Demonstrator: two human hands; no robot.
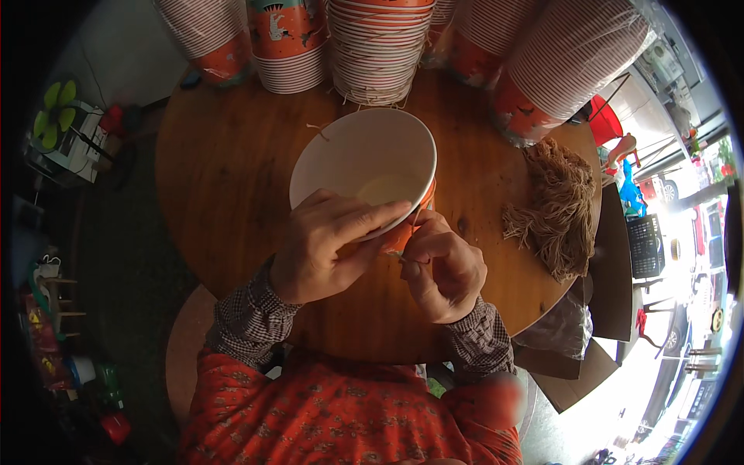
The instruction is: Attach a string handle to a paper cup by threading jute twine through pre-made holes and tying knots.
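Observation:
A paper bucket [372, 155], white inside and orange outside, is tilted over the wooden table with its mouth toward me. My left hand [329, 244] grips its near rim, fingers over the edge and thumb below near the wall. At the bucket's right side, my right hand [446, 267] is closed in a pinch on a thin brown cord [418, 215] running up along the outer wall. How the cord is fixed there is hidden by the fingers. A short loose piece of cord [318, 132] shows at the far left rim.
Behind the bucket on the round table [225, 178] stand a stack of corded buckets [380, 58], a bare stack [288, 46] and plastic-wrapped stacks [573, 66]. A heap of brown cords [559, 209] lies at the right. An open cardboard box [610, 267] sits beyond the right table edge.

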